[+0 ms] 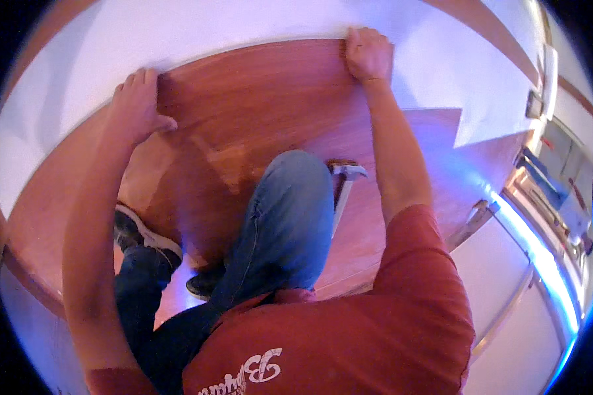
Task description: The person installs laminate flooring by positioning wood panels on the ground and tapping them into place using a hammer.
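A reddish-brown wooden floor plank (250,85) lies at the far edge of the laid wood floor, against white underlay (197,26). My left hand (137,105) presses down on the plank's left end, fingers curled over its far edge. Farther right, my right hand (369,54) grips the same far edge, fingers wrapped over it. Both arms reach forward from the lower edge. My knee in blue jeans (286,217) rests on the wood between my arms. A hammer (344,181) lies on the floor just right of the knee, partly hidden by it.
Laid wooden flooring (441,151) steps out to the right against the white underlay. A white wall with a wooden baseboard (494,26) runs along the far right. Shelving with mixed items (553,191) stands at the right. My dark shoe (141,234) sits at lower left.
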{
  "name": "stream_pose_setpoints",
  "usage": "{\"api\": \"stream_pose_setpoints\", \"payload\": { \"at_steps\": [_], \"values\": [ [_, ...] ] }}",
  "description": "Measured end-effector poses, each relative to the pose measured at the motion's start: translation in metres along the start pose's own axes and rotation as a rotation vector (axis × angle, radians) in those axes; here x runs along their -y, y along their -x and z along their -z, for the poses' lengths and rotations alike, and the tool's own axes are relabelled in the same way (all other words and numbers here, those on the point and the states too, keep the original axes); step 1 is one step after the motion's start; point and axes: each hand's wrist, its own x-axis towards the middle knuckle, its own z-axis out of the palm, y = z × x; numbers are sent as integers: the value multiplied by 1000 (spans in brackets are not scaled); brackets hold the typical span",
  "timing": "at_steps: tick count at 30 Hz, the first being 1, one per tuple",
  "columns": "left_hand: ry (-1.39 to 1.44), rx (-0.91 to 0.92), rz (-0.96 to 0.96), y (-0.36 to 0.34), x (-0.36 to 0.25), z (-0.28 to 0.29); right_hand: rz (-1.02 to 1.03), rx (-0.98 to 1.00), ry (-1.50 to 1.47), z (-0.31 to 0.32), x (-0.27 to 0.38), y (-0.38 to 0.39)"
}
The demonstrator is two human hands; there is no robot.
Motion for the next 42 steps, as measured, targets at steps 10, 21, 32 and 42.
{"api": "stream_pose_setpoints", "payload": {
  "at_steps": [10,21,32,42],
  "values": [
    [25,56,-1,-1,2,7,-111,-417,-301,21,19,83],
    [17,195,-145,5,105,6,-953,318,-282,58,89,437],
    [-85,409,-261,26,159,15,-924,377,-237,72,59,430],
    [60,199,-157,55,187,1,-497,79,-279,181,116,278]
  ]
}}
